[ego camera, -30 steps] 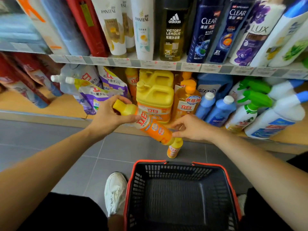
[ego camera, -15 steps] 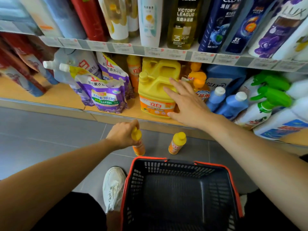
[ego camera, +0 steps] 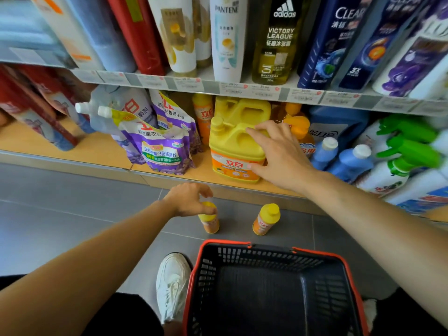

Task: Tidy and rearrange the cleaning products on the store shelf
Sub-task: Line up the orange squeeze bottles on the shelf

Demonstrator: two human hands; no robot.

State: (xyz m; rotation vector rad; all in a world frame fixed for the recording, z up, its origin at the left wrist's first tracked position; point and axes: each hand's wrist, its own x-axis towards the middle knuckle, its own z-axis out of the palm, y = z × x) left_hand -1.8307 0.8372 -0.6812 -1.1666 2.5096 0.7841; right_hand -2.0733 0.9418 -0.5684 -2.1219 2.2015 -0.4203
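Yellow jug (ego camera: 236,144) at the bottom shelf's front edge, right hand (ego camera: 282,154) spread flat on its shoulder, not gripping. Likely heavy, rigid, slick plastic (best lifted by the moulded handle). Left hand (ego camera: 188,200) pinches the cap of one small orange bottle (ego camera: 210,223) on the floor. Count: two small bottles, two jugs visible, one basket (ego camera: 274,253).
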